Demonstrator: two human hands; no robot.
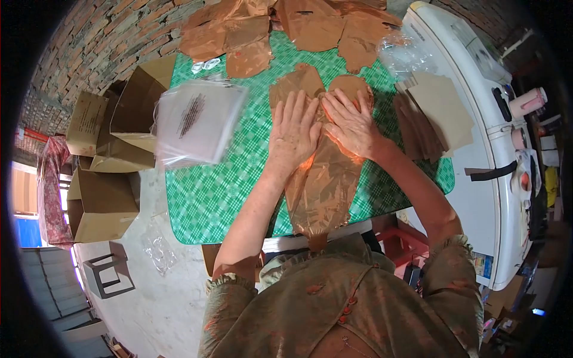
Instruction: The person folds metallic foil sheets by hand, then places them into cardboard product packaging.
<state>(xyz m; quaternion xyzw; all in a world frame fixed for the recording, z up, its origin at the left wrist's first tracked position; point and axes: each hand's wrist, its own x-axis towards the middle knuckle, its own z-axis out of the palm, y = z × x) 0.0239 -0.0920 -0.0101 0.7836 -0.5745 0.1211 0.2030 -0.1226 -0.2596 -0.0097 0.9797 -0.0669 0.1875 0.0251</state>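
Observation:
Both my hands lie flat on a shiny brown foil sheet (325, 191), whose lower end hangs at the table's front edge. My left hand (292, 131) presses on its left lobe, fingers spread and pointing away from me. On the right lobe rests my right hand (351, 126), also with its fingers apart; the two thumbs are close together. More brown foil pieces (248, 36) lie across the far side of the green checked table (203, 206). A stack of clear plastic bags (200, 119) with dark print is to the left.
Brown card pieces (439, 110) and crumpled clear plastic (406, 53) lie at the table's right. Open cardboard boxes (107, 206) stand to the left, near a small dark stool (107, 274). A white fridge (492, 179) borders the right side. Behind is a brick wall (95, 48).

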